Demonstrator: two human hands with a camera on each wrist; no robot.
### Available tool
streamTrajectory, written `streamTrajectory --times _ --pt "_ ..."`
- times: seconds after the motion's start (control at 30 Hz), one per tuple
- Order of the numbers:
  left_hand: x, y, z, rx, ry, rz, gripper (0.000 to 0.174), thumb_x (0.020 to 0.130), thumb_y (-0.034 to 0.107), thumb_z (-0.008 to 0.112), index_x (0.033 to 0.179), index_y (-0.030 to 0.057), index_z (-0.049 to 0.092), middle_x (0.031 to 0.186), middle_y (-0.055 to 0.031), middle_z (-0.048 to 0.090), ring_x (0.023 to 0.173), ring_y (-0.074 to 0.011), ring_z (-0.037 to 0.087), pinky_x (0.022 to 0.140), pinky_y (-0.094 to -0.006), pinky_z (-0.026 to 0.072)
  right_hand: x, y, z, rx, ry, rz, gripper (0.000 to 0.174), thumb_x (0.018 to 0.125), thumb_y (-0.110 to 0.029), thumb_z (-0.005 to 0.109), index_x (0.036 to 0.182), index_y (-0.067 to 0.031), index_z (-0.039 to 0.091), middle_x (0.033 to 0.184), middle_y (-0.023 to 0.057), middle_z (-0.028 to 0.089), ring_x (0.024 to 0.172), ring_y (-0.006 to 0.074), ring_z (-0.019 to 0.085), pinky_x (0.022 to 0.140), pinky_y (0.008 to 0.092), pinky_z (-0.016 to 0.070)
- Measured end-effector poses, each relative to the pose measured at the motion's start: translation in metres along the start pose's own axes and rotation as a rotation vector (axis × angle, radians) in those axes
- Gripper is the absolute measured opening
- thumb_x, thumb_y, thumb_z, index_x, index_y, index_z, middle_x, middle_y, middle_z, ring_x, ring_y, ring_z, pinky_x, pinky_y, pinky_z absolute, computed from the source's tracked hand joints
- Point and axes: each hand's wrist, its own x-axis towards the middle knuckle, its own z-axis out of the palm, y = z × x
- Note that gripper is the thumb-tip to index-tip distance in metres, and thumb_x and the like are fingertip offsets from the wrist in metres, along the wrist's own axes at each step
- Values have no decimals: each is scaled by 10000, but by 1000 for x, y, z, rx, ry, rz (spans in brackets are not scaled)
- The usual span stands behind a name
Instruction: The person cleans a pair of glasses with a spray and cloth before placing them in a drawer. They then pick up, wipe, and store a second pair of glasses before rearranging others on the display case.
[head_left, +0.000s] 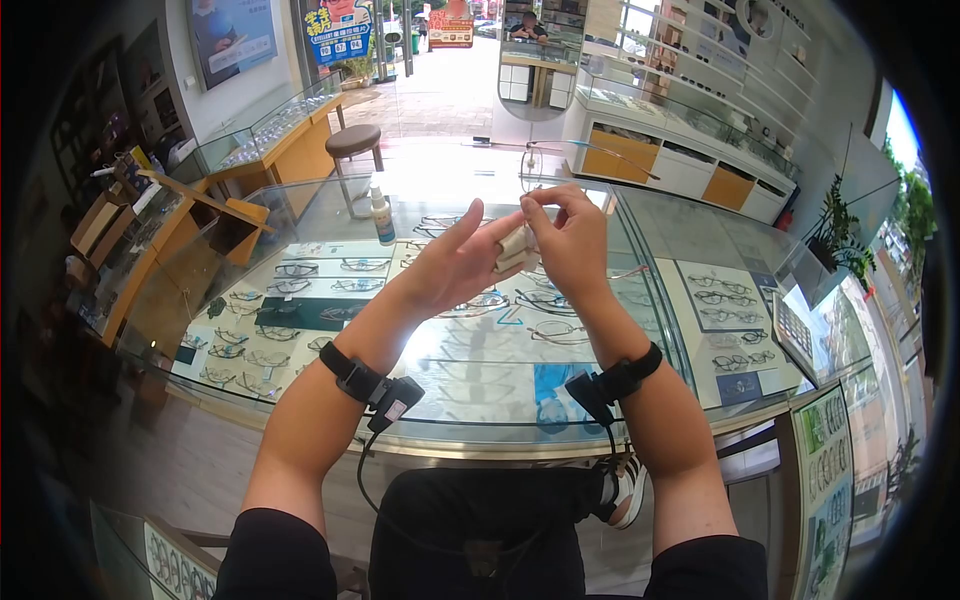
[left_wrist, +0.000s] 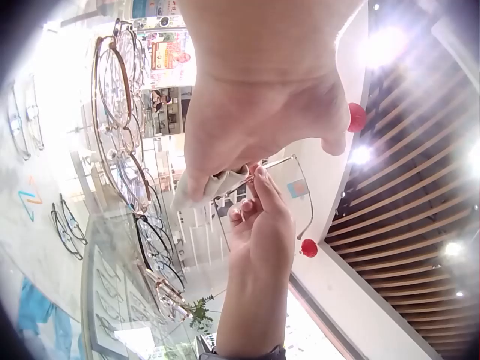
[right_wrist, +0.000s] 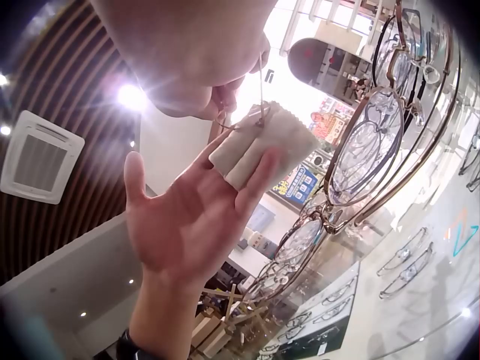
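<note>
Below both forearms, we record a glass display counter holding rows of eyeglass frames. Left hand, palm open, meets right hand at the fingertips. Spray bottle stands upright; contents unreadable. Pale cloth lies across the left fingers. Thin-rimmed glasses are pinched in the right, not set down; we judge handling midway, remainder unclear.

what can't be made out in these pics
- some left hand fingertips: right wrist view, behind the folded cloth
- part of the eyeglasses: left wrist view, behind the right hand
- small print on the spray bottle: head view, too small
- calculator key markings: head view, too small
</note>
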Motion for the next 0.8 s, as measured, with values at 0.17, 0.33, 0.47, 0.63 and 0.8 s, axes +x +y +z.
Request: streamTrajectory --times 0.17,0.33,0.47,0.63,0.8 --pt "0 4 4 -27 17 17 1060 989 795 298 1647 -14 114 1624 -140 336 1519 -221 319 1285 -372 201 0 6 -1 -26 -36 38 178 887 -168 720 899 4 761 896 102 710 727 230 618 694 359 485" --pt "0 5 4 -31 24 46 1066 988 794 304 1638 -34 137 1613 -152 345 1516 -232 321 1285 -372 198 0 15 2 -57 -26 36 188 888 -174 713 903 7 762 920 134 718 904 307 682 835 399 512" --pt "1 5 2 -27 23 62 1065 990 791 298 1633 -44 144 1613 -166 339 1523 -244 313 1290 -377 193 0 12 2 -58 -29 12 189 889 -176 715 908 5 765 914 125 719 865 285 676 795 388 512" --pt "1 5 1 -29 45 66 1059 994 785 289 1630 -48 140 1620 -185 325 1536 -254 294 1297 -386 184 -1 13 3 -43 -44 18 185 890 -177 720 907 1 766 896 105 712 768 236 632 713 366 497" --pt "0 6 3 -19 44 68 1056 997 780 290 1633 -47 126 1631 -185 312 1538 -254 290 1297 -384 179 -1 14 5 -42 -17 12 171 891 -174 719 891 -7 760 863 93 688 728 234 601 698 375 487"
